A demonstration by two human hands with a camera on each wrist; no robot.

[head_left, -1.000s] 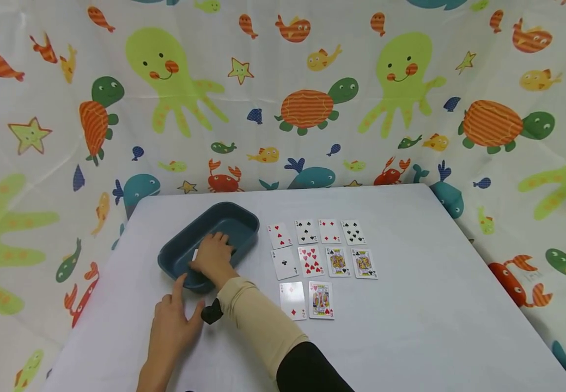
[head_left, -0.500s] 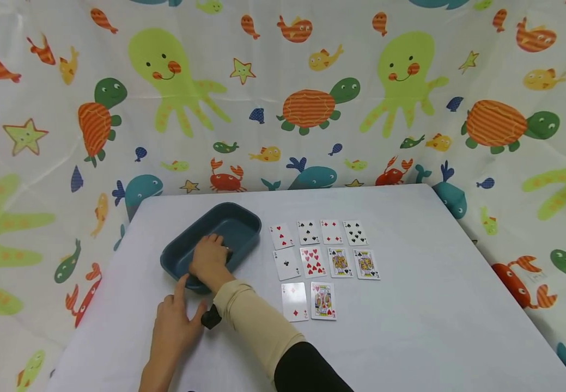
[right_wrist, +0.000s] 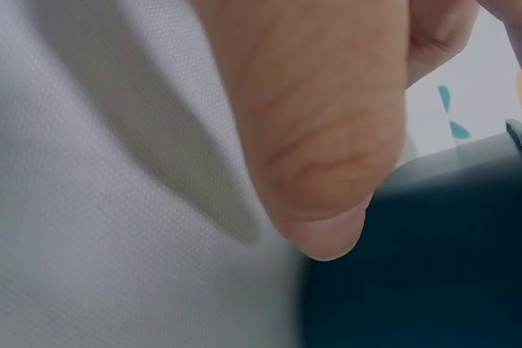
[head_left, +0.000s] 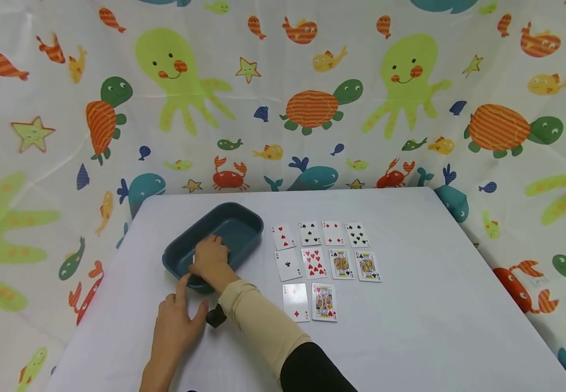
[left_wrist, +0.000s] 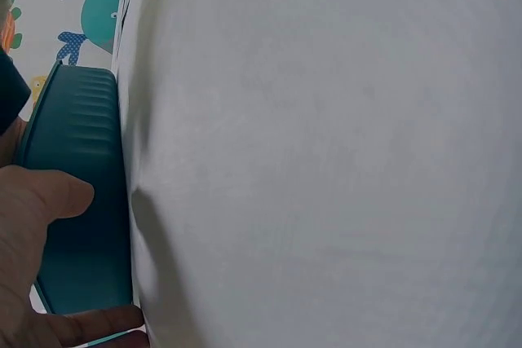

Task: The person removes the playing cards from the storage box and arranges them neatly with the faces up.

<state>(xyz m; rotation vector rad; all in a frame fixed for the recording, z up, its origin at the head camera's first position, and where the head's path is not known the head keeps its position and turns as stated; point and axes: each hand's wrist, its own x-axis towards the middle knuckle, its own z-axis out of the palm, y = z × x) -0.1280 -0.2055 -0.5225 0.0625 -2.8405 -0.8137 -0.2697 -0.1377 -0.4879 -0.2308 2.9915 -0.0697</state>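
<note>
A dark teal tray (head_left: 241, 218) lies slanted on the left part of the white table. Inside its near end is my right hand (head_left: 211, 258), knuckles up, fingertips hidden from the head view. A small white sliver (head_left: 194, 259), perhaps a card edge, shows beside that hand; whether the fingers pinch it cannot be seen. My left hand (head_left: 175, 321) is just in front of the tray, index finger reaching its near rim and thumb spread. The left wrist view has a thumb (left_wrist: 65, 193) before the tray's outer wall (left_wrist: 90, 242). A large thumb (right_wrist: 318, 136) fills much of the right wrist view.
Face-up playing cards lie in three rows right of the tray, among them a king of hearts (head_left: 324, 302), a two of diamonds (head_left: 296, 302) and a ten of spades (head_left: 357, 235). A sea-animal curtain (head_left: 283, 152) hangs behind the white table (head_left: 434, 326).
My right hand stays in the tray with slight finger movement; the white sliver beside it was hidden half a second ago and shows again. The left hand keeps its place at the rim.
</note>
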